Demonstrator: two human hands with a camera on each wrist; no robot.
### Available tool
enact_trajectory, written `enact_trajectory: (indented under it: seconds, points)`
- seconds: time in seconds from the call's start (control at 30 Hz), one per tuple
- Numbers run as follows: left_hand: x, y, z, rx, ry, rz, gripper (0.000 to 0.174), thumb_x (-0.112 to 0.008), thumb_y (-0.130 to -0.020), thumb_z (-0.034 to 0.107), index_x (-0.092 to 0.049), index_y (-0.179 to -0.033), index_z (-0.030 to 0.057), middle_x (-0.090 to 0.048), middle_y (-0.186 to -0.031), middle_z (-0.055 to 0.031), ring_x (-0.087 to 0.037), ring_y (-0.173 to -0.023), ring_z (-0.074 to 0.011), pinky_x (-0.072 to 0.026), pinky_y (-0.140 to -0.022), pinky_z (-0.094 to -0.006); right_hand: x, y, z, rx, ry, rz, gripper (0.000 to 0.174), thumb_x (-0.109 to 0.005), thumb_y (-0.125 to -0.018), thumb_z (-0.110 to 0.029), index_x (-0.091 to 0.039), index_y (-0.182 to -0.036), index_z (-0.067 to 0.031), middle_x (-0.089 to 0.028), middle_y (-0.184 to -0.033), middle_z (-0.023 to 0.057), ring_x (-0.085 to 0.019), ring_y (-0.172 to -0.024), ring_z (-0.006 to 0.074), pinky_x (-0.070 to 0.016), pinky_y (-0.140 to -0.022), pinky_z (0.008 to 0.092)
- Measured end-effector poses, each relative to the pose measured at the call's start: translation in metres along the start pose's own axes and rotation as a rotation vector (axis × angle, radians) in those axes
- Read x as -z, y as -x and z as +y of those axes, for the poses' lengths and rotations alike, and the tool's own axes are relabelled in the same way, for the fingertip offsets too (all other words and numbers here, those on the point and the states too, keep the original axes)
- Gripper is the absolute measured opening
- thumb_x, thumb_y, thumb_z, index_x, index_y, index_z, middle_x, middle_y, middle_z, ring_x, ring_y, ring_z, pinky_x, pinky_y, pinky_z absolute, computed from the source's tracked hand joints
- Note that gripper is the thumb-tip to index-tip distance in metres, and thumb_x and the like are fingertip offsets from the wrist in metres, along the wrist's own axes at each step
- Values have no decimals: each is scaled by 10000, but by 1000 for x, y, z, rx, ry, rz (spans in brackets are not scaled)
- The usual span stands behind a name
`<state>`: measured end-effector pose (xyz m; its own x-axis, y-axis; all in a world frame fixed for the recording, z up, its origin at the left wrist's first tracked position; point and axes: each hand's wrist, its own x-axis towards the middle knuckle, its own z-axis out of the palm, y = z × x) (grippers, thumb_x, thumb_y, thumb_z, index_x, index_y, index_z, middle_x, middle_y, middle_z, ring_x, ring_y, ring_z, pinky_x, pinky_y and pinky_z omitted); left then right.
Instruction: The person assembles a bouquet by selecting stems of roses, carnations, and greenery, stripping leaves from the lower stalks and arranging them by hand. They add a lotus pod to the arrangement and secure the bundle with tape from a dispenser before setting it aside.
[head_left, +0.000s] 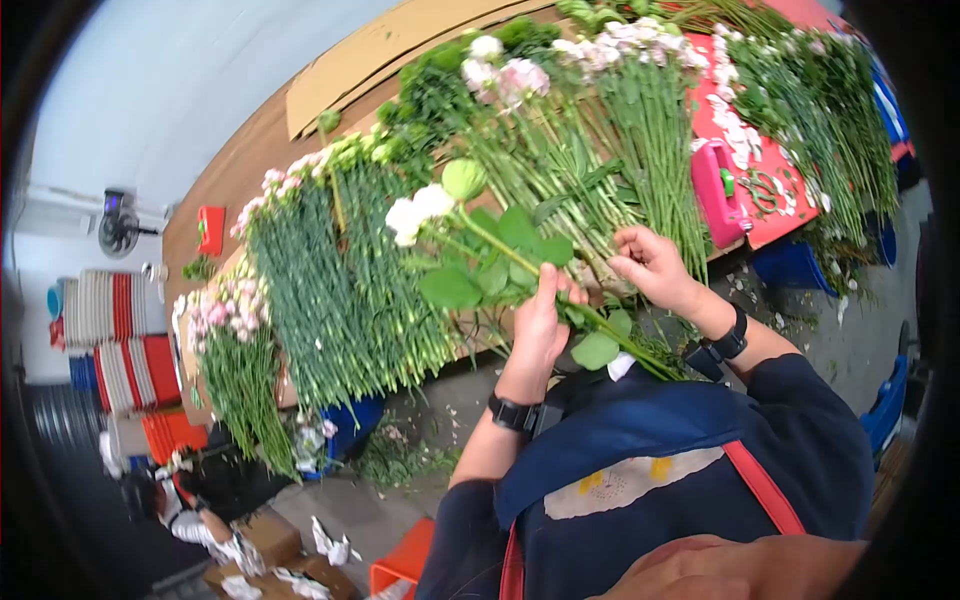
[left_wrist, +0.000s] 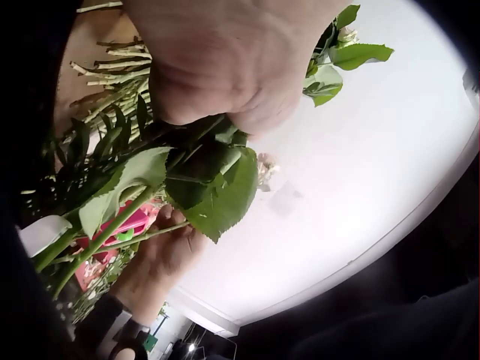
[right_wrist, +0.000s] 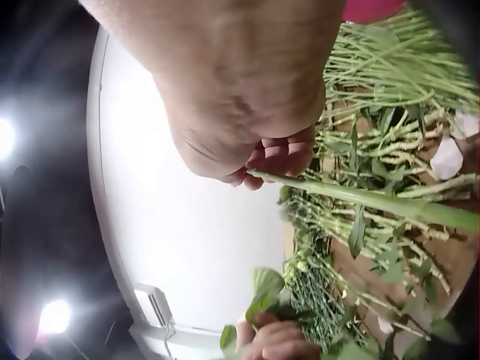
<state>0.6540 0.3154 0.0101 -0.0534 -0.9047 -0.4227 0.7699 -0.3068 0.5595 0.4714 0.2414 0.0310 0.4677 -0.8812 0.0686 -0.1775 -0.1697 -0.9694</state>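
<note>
My left hand grips a small bunch of leafy stems. At its top are white roses and a round pale-green bloom; broad green leaves hang below the palm in the left wrist view. Beside the bunch, my right hand has its fingers curled over the table's near side. In the right wrist view a thick green stem runs to that hand's fingertips, which pinch its thin end. Loose cut stems with pink blooms lie just beyond both hands.
Dark-green stems cover the table's left part, with spray flowers at its end. A pink container and scissors lie on the right near a blue bucket. Another person works at lower left.
</note>
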Motion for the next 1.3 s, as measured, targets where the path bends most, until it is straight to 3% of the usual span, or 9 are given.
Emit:
enact_trajectory:
  seconds: [0.07,0.2,0.43,0.5,0.53,0.67,0.9,1.07,1.3]
  points:
    - [4,-2,9,-23,10,33,386,-536,-903,464,-491,-831,88,-521,-729,-47,-534,-727,-205,-455,-713,-337,-17,6,-7,98,182,-61,201,-647,-817,-78,-557,-983,-10,-527,-658,11,-516,-576,82,-416,-527,246]
    - [13,2,15,-99,55,265,344,-629,-861,401,-545,-924,73,-557,-781,-26,-553,-723,-168,-486,-681,-334,-42,16,-11,181,302,-270,191,-642,-809,-119,-565,-972,-57,-601,-732,119,-609,-643,299,-471,-568,377]
    - [29,26,28,-24,182,252,261,-558,-923,302,-527,-945,44,-562,-826,-73,-593,-799,-241,-519,-774,-414,-53,-3,-6,344,347,-564,213,-627,-842,-249,-612,-958,-71,-622,-764,116,-615,-666,314,-486,-597,400]
    - [37,34,28,-96,200,220,278,-514,-944,327,-499,-860,62,-495,-716,-39,-540,-700,-214,-490,-723,-396,-48,-32,-3,267,283,-707,237,-634,-841,-297,-672,-889,-68,-637,-792,121,-618,-677,291,-491,-625,383]
    - [44,36,27,-128,228,211,293,-487,-959,326,-496,-819,69,-463,-660,-22,-511,-654,-185,-472,-694,-375,-47,-51,-5,-25,314,-671,249,-633,-842,-296,-684,-867,-54,-646,-787,130,-611,-666,261,-491,-636,363]
    - [60,55,30,-194,335,164,369,-405,-990,356,-443,-735,92,-360,-604,9,-399,-585,-141,-413,-659,-333,-57,-157,63,70,634,-225,226,-586,-798,-250,-664,-821,-39,-655,-783,165,-631,-746,332,-495,-701,427]
    - [69,90,52,-375,200,270,431,-351,-1000,390,-395,-681,103,-387,-643,-9,-398,-624,-157,-409,-697,-334,-104,-225,109,-125,964,-56,240,-573,-809,-266,-665,-876,-54,-660,-882,177,-617,-832,373,-487,-765,455]
    - [81,110,64,-428,106,384,444,-375,-987,422,-403,-684,98,-378,-639,-10,-394,-618,-160,-407,-671,-323,-103,-231,121,-198,516,269,190,-524,-790,-168,-642,-836,-26,-651,-856,195,-619,-836,360,-478,-753,450]
    - [93,111,62,-384,148,331,457,-386,-980,432,-381,-656,109,-360,-615,-1,-387,-594,-151,-406,-664,-319,-106,-216,102,-233,835,-76,232,-574,-786,-222,-628,-862,-10,-653,-908,205,-618,-885,358,-484,-787,439]
